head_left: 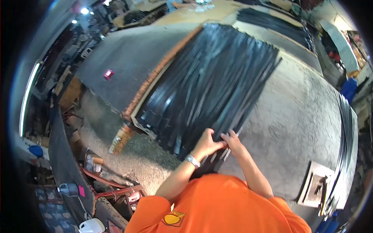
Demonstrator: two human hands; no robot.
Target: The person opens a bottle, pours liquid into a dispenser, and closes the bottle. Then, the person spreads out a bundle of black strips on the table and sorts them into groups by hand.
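A broad layer of long, thin black strips (210, 77) lies lengthwise over the table. At its near end my left hand (208, 144), with a metal band at the wrist, has its thumb raised and its fingers curled down onto strip ends. Right beside it, almost touching, my right hand (235, 145) closes its bent fingers on strips at the near right edge of the layer. A few strip ends stick out below my hands toward my orange shirt. Exactly how many strips each hand holds is hidden by the fingers.
A grey tabletop (291, 116) extends to the right, with a bundle of dark strips (344, 136) and a square board (316, 184) on it. A rusty edge bar (163, 64) borders the layer. Left are a small pink box (108, 74) and a white jug (92, 226). Another person (175, 4) is far back.
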